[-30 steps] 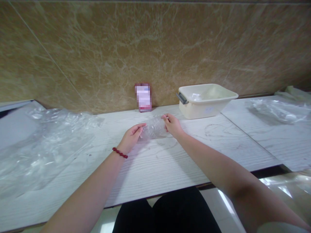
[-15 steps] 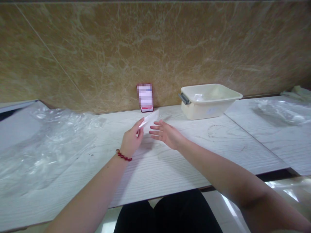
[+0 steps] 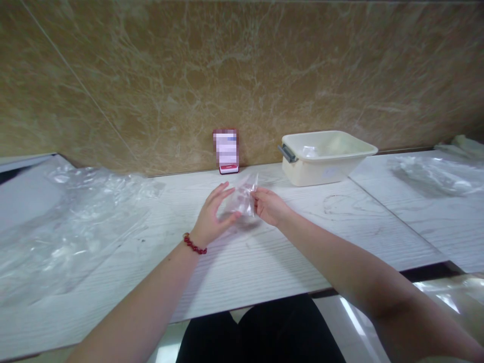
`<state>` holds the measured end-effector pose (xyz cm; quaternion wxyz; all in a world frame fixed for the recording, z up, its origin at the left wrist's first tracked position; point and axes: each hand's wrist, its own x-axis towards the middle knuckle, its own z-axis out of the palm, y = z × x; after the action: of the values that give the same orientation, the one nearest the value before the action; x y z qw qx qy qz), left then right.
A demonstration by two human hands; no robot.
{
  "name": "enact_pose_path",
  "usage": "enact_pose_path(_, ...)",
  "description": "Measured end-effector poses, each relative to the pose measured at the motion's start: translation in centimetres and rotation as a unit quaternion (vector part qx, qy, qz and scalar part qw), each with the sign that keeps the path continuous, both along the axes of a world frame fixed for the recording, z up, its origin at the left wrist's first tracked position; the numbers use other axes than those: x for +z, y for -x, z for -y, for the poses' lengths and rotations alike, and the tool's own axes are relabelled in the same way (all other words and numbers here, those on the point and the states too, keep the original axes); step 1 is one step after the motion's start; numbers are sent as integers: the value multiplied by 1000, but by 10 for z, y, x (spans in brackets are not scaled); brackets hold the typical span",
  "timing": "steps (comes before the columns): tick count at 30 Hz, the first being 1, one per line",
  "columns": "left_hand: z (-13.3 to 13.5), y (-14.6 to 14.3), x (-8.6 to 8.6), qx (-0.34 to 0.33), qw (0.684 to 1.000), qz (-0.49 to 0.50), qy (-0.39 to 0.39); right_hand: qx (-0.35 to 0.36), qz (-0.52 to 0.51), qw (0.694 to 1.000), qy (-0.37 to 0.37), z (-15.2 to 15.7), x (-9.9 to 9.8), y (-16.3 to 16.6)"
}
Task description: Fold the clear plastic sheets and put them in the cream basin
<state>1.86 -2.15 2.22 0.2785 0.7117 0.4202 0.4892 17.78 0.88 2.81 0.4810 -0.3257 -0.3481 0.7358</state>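
Between my hands, just above the tabletop, is a small clear plastic bag [image 3: 242,197]. My right hand [image 3: 270,205] pinches the bag's right edge between thumb and fingers. My left hand [image 3: 215,212], with a red bead bracelet [image 3: 194,245] at the wrist, has thumb and fingers spread wide at the bag's left side. Whether the left fingertips touch the plastic I cannot tell. The contents of the bag, if any, do not show.
A phone [image 3: 227,151] leans on the marbled wall [image 3: 170,91]. A cream bin [image 3: 321,169] with a grey latch stands at the back right. Crumpled clear plastic [image 3: 75,227] spreads over the left of the white table [image 3: 212,290]; more plastic sheeting [image 3: 442,174] lies far right.
The bag has passed from my left hand to my right and turned broadside. My left fingers have opened, and my right fingers, spread before, have closed on its edge.
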Motion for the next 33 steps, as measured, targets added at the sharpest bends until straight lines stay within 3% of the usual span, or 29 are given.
enact_pose_path(3, -10, 1, -10, 40, 966, 207, 150, 20, -17, 1000, -4, 1, 1, 0)
enact_pose_path(6, -16, 0, -14, -11, 895, 320, 310, 47, -25, 999, -12, 3, 2, 1)
enact_pose_path(8, -14, -1, -12, -56, 877, 337, 336, 62, -24, 998, -14, 4, 2, 2)
enact_pose_path(12, -8, -5, -8, -70, 900, 301, 305, 82, -5, 996, -25, 4, -1, 3)
enact_pose_path(20, -14, -4, -20, -10, 970, 152, 189, 48, 112, 989, -84, 1, -12, 4)
enact_pose_path(29, -14, 2, -18, 21, 988, 14, 151, -7, 302, 947, -111, -8, -20, -2)
enact_pose_path(33, -15, 2, -20, 7, 988, -7, 153, -2, 249, 966, -71, -5, -14, -1)
